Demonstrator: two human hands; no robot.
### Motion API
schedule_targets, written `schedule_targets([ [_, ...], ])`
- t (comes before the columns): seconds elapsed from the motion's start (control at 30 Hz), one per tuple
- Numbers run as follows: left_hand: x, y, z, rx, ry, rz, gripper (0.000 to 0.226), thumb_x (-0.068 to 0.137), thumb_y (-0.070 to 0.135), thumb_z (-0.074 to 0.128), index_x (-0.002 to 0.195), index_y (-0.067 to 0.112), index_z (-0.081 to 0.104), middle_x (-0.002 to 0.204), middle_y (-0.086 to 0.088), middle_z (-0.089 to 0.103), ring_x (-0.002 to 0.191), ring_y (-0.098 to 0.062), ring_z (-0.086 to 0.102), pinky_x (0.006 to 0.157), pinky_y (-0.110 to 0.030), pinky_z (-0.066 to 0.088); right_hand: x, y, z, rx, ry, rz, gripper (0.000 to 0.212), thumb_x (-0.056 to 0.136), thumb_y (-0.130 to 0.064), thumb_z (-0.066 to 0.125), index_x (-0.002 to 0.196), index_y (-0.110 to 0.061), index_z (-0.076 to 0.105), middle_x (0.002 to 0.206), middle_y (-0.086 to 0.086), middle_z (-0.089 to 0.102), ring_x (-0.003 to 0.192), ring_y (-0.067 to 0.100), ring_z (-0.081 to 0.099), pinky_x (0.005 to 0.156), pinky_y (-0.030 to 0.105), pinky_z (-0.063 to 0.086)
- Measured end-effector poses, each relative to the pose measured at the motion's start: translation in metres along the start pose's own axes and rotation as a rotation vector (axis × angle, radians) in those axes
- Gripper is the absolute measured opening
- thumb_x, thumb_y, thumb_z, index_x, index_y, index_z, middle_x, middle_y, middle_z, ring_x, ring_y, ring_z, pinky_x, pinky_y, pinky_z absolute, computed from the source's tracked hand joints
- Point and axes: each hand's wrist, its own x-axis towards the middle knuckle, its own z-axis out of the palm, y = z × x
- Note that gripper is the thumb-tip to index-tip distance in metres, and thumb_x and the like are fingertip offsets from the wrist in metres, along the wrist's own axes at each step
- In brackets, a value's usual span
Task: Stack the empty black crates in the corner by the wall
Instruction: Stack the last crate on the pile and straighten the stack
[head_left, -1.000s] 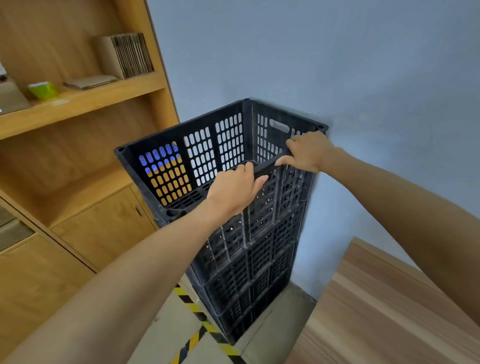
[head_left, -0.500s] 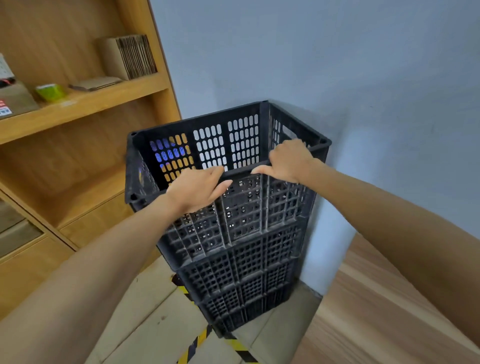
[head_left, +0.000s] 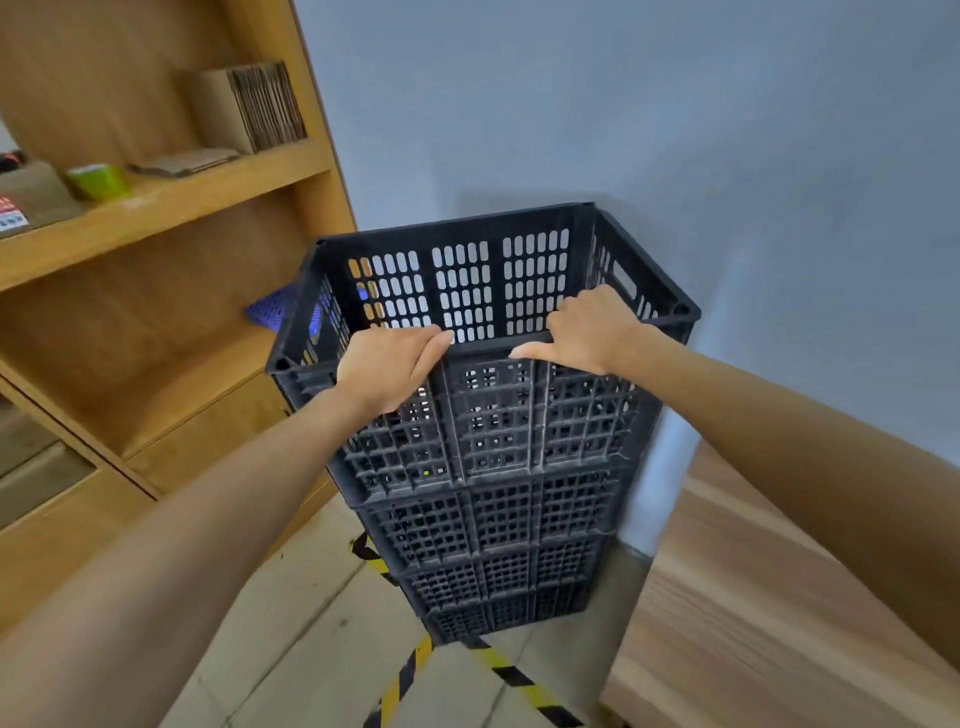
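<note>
A stack of empty black slatted crates (head_left: 498, 530) stands on the floor in the corner against the grey wall (head_left: 623, 104). The top black crate (head_left: 493, 415) sits level on the stack, its open inside showing. My left hand (head_left: 389, 371) grips the left part of its near rim, fingers curled over the edge. My right hand (head_left: 587, 330) holds the same rim further right, thumb stretched along the rim toward the left hand.
A wooden shelf unit (head_left: 156, 208) with cardboard and a green roll stands close on the left; a blue perforated item (head_left: 275, 309) lies on its lower shelf behind the crate. A wooden tabletop (head_left: 753, 597) is at the right. Yellow-black tape (head_left: 415, 665) marks the floor.
The top crate has swung from a skewed angle to square with the stack and come down onto it. Both hands stayed on the near rim.
</note>
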Motion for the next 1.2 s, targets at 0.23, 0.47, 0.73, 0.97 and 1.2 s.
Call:
schedule_targets([
  [0.23,-0.013,-0.003,0.007,-0.044,0.07,-0.225,0.056,0.102,0.05,0.018,0.064,0.016,0.041,0.056,0.0,0.05,0.048,-0.022,0.05,0.041,-0.029,0.026,-0.011,-0.011,-0.007,0.165,-0.132,0.147,0.087,0.071,-0.09,0.002,0.049,-0.014,0.039,0.05,-0.001,0.046,0.05,0.017,0.048,0.065,0.032,0.048],
  [0.47,-0.01,-0.005,0.004,-0.161,0.039,-0.342,0.061,0.099,0.059,0.024,0.057,0.018,0.037,0.05,0.001,0.041,0.048,-0.022,0.046,0.046,-0.029,0.028,-0.006,-0.019,-0.008,0.174,-0.243,0.297,0.124,0.06,-0.095,-0.008,0.107,-0.007,0.066,0.116,0.016,0.065,0.116,0.034,0.056,0.097,0.052,0.041],
  [0.73,-0.006,-0.002,0.005,-0.137,0.065,-0.442,0.067,0.103,0.05,0.02,0.047,0.016,0.034,0.044,0.0,0.038,0.042,-0.022,0.044,0.043,-0.027,0.029,0.015,0.005,-0.002,0.116,-0.191,-0.037,0.113,0.072,-0.088,-0.012,0.117,-0.018,0.065,0.116,0.006,0.065,0.117,0.027,0.054,0.108,0.05,0.035],
  [0.97,0.0,-0.003,0.011,0.007,0.108,-0.393,0.066,0.102,0.045,0.02,0.042,0.019,0.027,0.036,0.005,0.025,0.031,-0.017,0.025,0.04,-0.02,0.014,0.015,-0.001,0.012,0.417,-0.022,0.058,0.091,0.078,-0.085,0.014,0.096,-0.015,0.069,0.054,-0.004,0.053,0.051,0.01,0.05,0.059,0.032,0.044],
  [1.2,0.003,-0.019,0.023,0.023,0.122,-0.389,0.064,0.1,0.044,0.016,0.043,0.018,0.029,0.037,0.003,0.031,0.033,-0.019,0.031,0.04,-0.021,0.014,0.017,-0.013,0.008,0.459,0.0,0.117,0.085,0.08,-0.081,0.021,0.128,-0.021,0.057,0.057,-0.011,0.047,0.06,0.014,0.049,0.066,0.032,0.044],
])
